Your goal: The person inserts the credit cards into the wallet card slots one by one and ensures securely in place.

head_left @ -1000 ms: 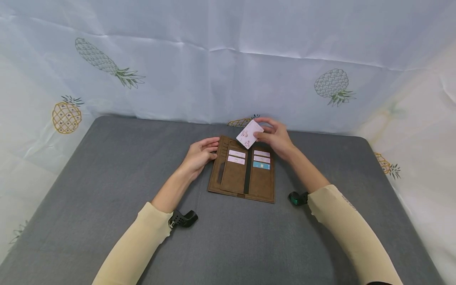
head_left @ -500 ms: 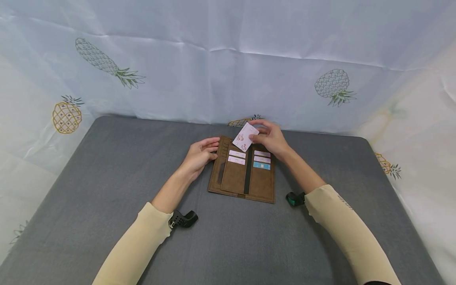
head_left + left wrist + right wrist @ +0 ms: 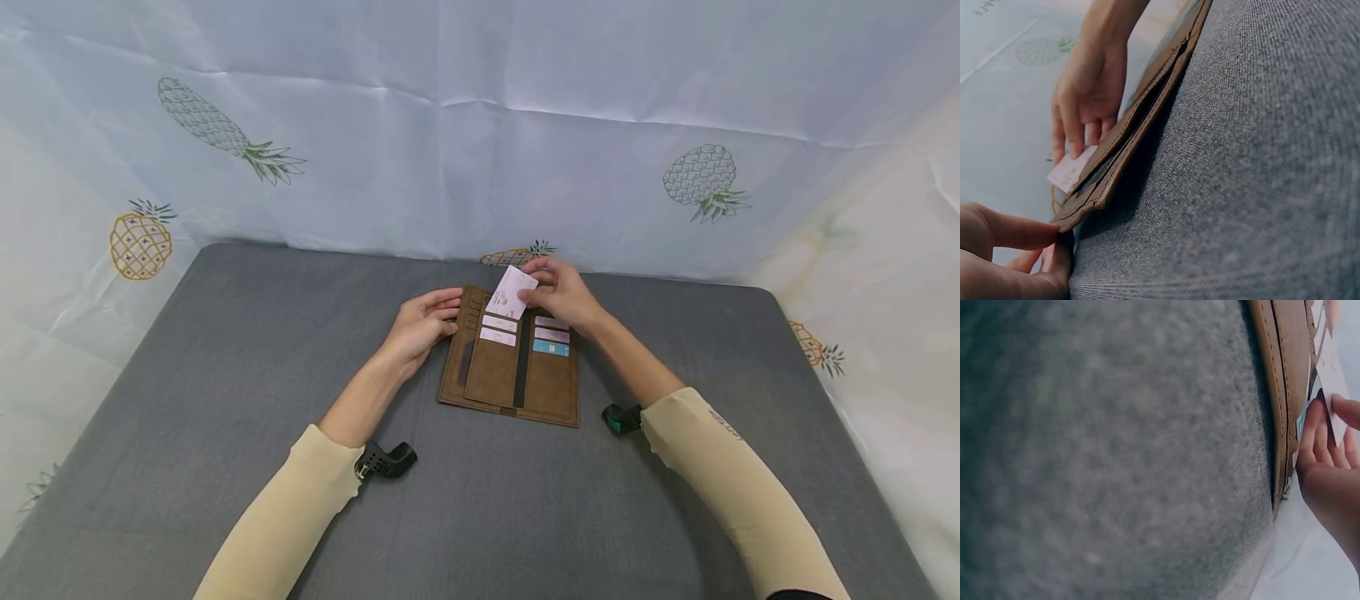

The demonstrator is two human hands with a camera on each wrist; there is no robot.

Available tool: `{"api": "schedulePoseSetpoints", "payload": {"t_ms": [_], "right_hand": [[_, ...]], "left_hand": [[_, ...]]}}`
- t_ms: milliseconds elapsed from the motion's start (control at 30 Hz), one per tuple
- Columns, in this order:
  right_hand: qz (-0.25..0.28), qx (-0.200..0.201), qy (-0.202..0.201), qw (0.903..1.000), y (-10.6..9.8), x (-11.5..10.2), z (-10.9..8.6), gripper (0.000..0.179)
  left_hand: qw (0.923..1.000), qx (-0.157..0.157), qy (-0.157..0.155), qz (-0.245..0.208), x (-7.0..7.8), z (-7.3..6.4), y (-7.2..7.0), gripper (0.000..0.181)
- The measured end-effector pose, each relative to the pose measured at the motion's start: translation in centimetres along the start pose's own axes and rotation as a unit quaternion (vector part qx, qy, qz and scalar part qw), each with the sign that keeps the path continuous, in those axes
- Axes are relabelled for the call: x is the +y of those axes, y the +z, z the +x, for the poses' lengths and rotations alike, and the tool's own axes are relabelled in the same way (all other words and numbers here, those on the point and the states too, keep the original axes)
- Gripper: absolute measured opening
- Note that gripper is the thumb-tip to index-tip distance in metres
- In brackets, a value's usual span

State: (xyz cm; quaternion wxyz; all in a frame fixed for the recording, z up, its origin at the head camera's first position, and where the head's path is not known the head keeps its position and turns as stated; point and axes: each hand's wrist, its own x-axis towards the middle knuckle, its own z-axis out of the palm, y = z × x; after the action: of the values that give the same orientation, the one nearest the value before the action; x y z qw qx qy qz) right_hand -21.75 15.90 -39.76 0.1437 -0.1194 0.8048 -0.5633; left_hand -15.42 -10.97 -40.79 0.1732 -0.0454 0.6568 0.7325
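Observation:
A brown wallet (image 3: 491, 379) lies spread open, with pink cards (image 3: 498, 337) in its left slots and pink cards plus a blue card (image 3: 551, 348) in its right ones. My left hand (image 3: 416, 331) pinches the wallet's upper left edge between thumb and fingers, as the left wrist view confirms. Between the thumb and fingers of my right hand (image 3: 566, 296) is a pink floral card (image 3: 510, 292). That card is tilted, its lower edge at the top of the left card column; whether it is inside a slot I cannot tell. In the right wrist view the card (image 3: 1334, 387) stands edge-on.
The wallet lies on a grey cloth-covered table (image 3: 480, 517). Behind it hangs a pale curtain (image 3: 480, 183) printed with pineapples, close to the table's far edge. Black wrist cameras (image 3: 390, 460) sit near both sleeves.
My right hand has moved left and slightly down, bringing the pink card from above the wallet's fold to the top of the left card column, more upright. The left hand and wallet stay put.

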Motion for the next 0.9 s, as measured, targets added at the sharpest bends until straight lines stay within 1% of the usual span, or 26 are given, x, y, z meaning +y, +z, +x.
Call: {"api": "schedulePoseSetpoints", "payload": {"t_ms": [300,467,567,733,833,900], "right_hand": [[-0.03,-0.009,-0.016,0.9994,0.01,0.42,0.05,0.04],[-0.04,-0.02,-0.02,0.9988,-0.04,0.37,0.03,0.038],[-0.052,-0.031,-0.031,0.9977,0.02,0.17,-0.01,0.039],[-0.093,-0.065,-0.061,0.9917,0.32,-0.01,-0.07,0.038],[-0.116,-0.08,-0.077,0.9869,0.58,0.04,-0.09,0.033],[-0.125,-0.086,-0.081,0.985,0.72,0.05,-0.17,0.029]], "left_hand": [[1.0,0.003,0.0,-0.004,-0.02,0.18,0.08,0.068],[1.0,0.001,0.003,-0.003,0.04,0.07,0.02,0.068],[1.0,-0.001,0.003,-0.002,0.08,0.01,0.03,0.068],[1.0,-0.005,0.004,0.001,0.06,-0.02,0.05,0.067],[1.0,-0.004,0.002,0.0,0.02,0.01,0.02,0.067],[1.0,-0.002,0.0,0.0,0.0,0.02,-0.02,0.066]]}}
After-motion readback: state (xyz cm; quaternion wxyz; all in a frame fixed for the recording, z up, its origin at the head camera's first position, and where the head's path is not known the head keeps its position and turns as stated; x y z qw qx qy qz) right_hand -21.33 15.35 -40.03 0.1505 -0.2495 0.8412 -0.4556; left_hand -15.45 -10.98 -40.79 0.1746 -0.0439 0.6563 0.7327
